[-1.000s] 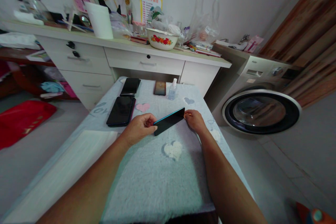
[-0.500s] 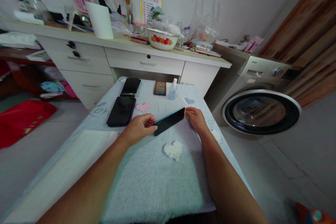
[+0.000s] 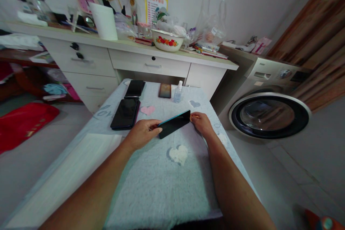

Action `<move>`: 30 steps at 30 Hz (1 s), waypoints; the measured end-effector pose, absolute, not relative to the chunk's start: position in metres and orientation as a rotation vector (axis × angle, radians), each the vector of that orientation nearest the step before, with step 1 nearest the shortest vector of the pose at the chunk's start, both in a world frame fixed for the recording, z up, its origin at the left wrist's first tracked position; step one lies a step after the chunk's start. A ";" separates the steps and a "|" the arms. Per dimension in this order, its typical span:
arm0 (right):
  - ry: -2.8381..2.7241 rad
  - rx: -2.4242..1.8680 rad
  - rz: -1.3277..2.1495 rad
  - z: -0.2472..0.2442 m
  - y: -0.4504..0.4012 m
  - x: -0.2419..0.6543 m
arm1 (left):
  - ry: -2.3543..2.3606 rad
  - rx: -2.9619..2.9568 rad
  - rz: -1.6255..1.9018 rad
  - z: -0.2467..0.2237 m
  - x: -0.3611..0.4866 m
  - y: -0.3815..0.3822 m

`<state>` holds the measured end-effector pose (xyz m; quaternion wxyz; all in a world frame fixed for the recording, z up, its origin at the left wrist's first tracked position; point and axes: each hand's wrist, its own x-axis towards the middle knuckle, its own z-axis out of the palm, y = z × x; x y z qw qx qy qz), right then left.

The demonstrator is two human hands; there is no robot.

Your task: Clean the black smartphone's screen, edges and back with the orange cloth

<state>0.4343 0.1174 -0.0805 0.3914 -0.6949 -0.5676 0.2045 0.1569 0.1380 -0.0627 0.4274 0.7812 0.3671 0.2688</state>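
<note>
In my left hand (image 3: 142, 133) is a smartphone (image 3: 175, 124), gripped at its near left end between thumb and fingers. Its dark screen is tilted toward me, and a teal edge runs along the top. My right hand (image 3: 199, 121) is closed at the phone's far right end, fingers pinched together. A small orange bit shows at those fingertips, too small to name; whether it touches the phone I cannot tell. Left of my hands, more dark phones (image 3: 125, 113) lie on the cloth-covered table (image 3: 159, 187). Another stack of black phones (image 3: 134, 89) lies behind them.
A clear spray bottle (image 3: 178, 92) stands at the table's back, beside a flat brown patterned item (image 3: 164, 90). A pale strip (image 3: 67, 172) lies along the left side. Beyond is a white desk (image 3: 151, 65) with a flowered bowl (image 3: 167, 40). A washing machine (image 3: 269, 115) stands right.
The phone's screen has tilted slightly, and my right hand has shifted a little at its far end. My left hand keeps its hold. The view has moved very slightly.
</note>
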 end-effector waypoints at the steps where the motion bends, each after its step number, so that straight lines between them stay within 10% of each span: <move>1: -1.426 -1.742 0.526 -0.082 0.118 0.435 | 0.923 1.966 0.677 -0.062 0.157 0.138; 30: -1.446 -1.857 0.537 -0.082 0.117 0.434 | 1.095 1.711 0.866 -0.059 0.159 0.137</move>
